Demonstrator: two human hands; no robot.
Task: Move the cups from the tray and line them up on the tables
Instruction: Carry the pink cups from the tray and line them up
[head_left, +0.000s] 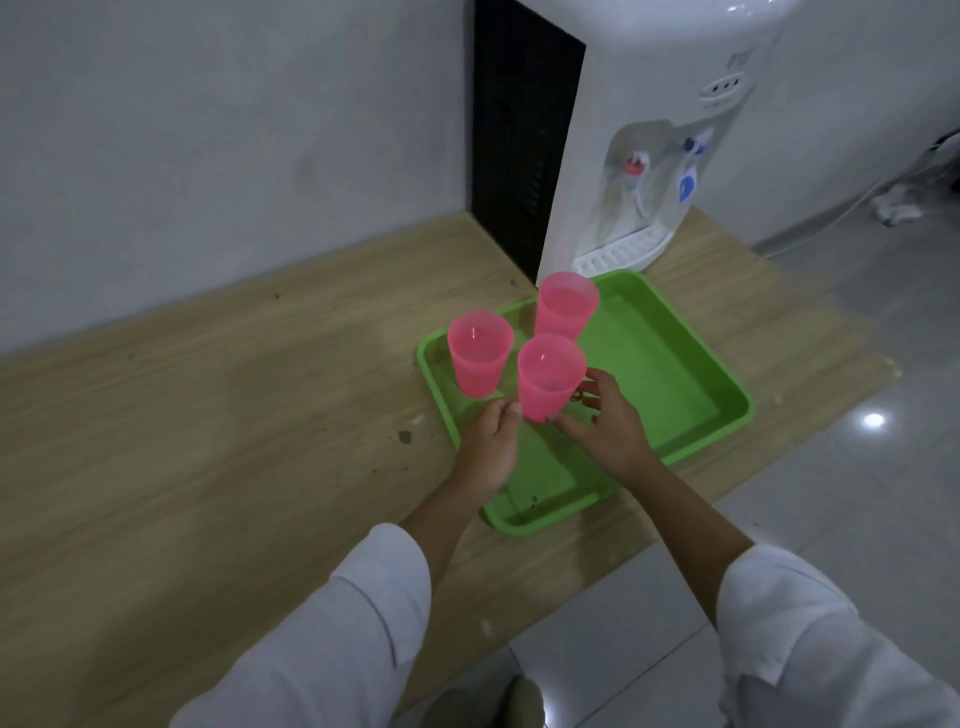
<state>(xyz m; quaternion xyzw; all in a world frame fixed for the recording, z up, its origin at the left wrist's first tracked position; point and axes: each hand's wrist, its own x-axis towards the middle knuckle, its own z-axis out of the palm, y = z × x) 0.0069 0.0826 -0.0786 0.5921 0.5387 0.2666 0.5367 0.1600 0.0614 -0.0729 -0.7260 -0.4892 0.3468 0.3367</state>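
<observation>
Three pink plastic cups stand upright on a green tray on the wooden table. The nearest cup is between both my hands. My right hand curls round its right side, with the thumb at its base. My left hand is at its lower left, the thumb touching the cup and the fingers curled beside it. A second cup stands by the tray's left rim. The third cup stands at the tray's far edge.
A white water dispenser stands on the table right behind the tray. The wooden table top stretches bare to the left along a grey wall. Tiled floor lies to the right, past the table's edge.
</observation>
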